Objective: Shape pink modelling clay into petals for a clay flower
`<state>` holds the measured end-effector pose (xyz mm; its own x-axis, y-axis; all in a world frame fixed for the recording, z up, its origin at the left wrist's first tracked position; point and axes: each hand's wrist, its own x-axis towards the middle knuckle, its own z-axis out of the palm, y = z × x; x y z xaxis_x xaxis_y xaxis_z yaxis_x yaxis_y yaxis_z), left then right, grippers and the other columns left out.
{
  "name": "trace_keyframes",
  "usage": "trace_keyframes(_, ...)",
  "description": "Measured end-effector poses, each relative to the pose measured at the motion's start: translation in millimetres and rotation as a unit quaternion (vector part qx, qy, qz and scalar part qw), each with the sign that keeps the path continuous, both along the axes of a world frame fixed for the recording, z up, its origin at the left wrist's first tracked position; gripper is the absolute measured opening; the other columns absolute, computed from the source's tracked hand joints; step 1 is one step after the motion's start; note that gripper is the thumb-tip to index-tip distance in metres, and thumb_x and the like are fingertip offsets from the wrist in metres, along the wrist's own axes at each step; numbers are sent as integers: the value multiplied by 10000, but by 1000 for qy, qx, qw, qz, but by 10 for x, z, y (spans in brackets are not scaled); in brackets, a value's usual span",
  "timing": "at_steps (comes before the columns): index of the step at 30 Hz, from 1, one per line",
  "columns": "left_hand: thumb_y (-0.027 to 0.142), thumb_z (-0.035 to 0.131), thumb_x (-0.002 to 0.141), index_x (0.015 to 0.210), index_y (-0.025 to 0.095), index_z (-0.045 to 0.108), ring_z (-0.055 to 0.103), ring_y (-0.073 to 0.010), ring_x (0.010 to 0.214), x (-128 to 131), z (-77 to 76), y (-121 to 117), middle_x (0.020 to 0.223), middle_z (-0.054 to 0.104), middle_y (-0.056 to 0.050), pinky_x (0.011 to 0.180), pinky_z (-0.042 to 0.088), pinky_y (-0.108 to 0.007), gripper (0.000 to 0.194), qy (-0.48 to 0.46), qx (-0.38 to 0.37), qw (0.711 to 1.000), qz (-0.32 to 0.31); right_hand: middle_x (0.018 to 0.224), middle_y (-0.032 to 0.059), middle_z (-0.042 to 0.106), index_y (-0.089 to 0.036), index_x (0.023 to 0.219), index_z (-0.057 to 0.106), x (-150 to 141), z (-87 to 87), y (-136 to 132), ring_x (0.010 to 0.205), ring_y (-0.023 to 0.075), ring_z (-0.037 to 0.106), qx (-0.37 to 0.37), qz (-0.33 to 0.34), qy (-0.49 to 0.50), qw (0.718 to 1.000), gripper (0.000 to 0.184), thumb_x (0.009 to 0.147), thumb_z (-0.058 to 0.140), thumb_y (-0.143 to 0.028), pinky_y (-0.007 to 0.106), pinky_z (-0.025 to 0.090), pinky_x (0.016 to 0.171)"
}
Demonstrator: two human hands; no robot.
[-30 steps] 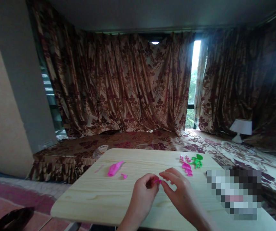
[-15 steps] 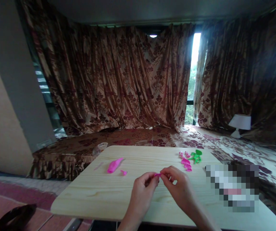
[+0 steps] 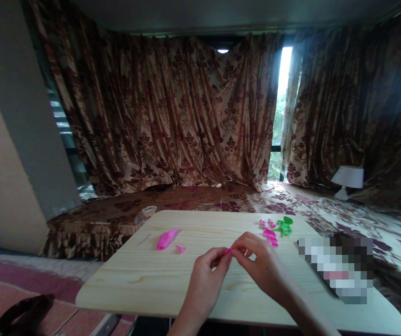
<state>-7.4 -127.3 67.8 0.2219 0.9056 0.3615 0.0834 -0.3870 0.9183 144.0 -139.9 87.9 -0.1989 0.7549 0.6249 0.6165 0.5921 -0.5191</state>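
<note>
Low in the centre of the frame, over the pale wood-grain worktop (image 3: 133, 280), here are two bare hands meeting fingertip to fingertip. Caught between them is a small, bright-pink, soft-looking scrap (image 3: 228, 250)! The left hand (image 3: 210, 271) has it pinched between thumb and finger; the right hand (image 3: 259, 260) comes in from the other side, its fingertips closed at the scrap's right end. Most of it is covered, but what peeks out seems to run sideways across the frame, from one hand to the other, so neither is clearly nearer.

Now left of centre: a long, tapering, bright-pink lump (image 3: 167, 238), its long axis tilted up to the right, with a little pink flared piece (image 3: 180, 249) just beside it, both nearer the left hand. Over at right of centre, beyond the right hand, sit lobed, bright-pink pieces (image 3: 270, 235), pink-and-white beaded bits (image 3: 267, 223) and a leafy, bright-green cluster (image 3: 284, 227). Lower right, a pixelated patch (image 3: 340, 270) hides whatever lies there.
</note>
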Motion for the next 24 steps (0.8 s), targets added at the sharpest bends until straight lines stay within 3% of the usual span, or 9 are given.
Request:
trace_keyframes(6, 332, 520, 809, 675, 147, 632, 513, -139, 645, -21, 33, -33, 653, 602, -16, 625, 394, -231, 255, 27, -7, 1000, 3, 846, 19, 608, -212, 893, 659, 63, 79, -18, 799, 150, 567, 23, 15, -25, 999, 105, 819, 588, -186, 266, 426, 713)
trace_keyframes(10, 322, 524, 800, 647, 144, 615, 485, -130, 624, -33, 51, -42, 622, 576, -4, 610, 373, -228, 251, 46, -5, 999, -8, 835, 15, 613, -209, 849, 662, 76, 156, 4, 813, 149, 560, 26, 70, -82, 994, 82, 821, 590, -182, 264, 419, 727)
trace_keyframes(20, 259, 524, 783, 674, 141, 650, 530, -155, 680, -83, 121, -84, 651, 609, -16, 663, 393, -247, 204, 98, -2, 995, -24, 915, 1, 601, -276, 919, 673, 122, 459, -81, 851, 146, 526, 18, 114, -218, 969, 200, 823, 561, -141, 263, 400, 759)
trace_keyframes(24, 257, 522, 783, 715, 143, 672, 546, -169, 718, -96, 147, -116, 695, 639, -28, 692, 398, -258, 200, 110, -1, 994, -22, 906, 7, 606, -264, 944, 669, 120, 507, -100, 852, 151, 526, 14, 122, -239, 963, 206, 814, 566, -142, 266, 406, 763)
